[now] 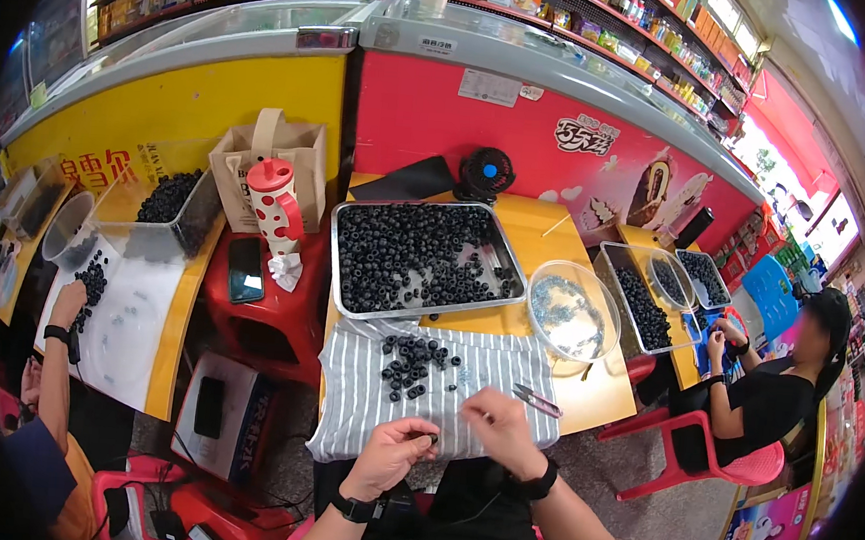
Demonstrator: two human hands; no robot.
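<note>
My left hand (pixel 391 458) is closed, pinching a small black ring-shaped piece (pixel 433 438) between thumb and fingertips. Just to its right, my right hand (pixel 502 427) hovers over the cloth with fingers curled together; anything in them is too small to make out. Beyond both hands, a loose pile of black ring-shaped pieces (pixel 411 366) lies on a grey-and-white striped cloth (pixel 349 390). Thread snips (pixel 538 400) with a pinkish handle rest on the cloth by my right hand. Farther back stands a metal tray (pixel 419 312) with many more black pieces.
A round clear tub (pixel 613 333) with small clear bits stands right of the tray. Behind are a small black fan (pixel 486 173) and a freezer (pixel 414 98). A spotted tumbler (pixel 274 209) and a phone (pixel 246 269) occupy a red stool. Co-workers sit left and right.
</note>
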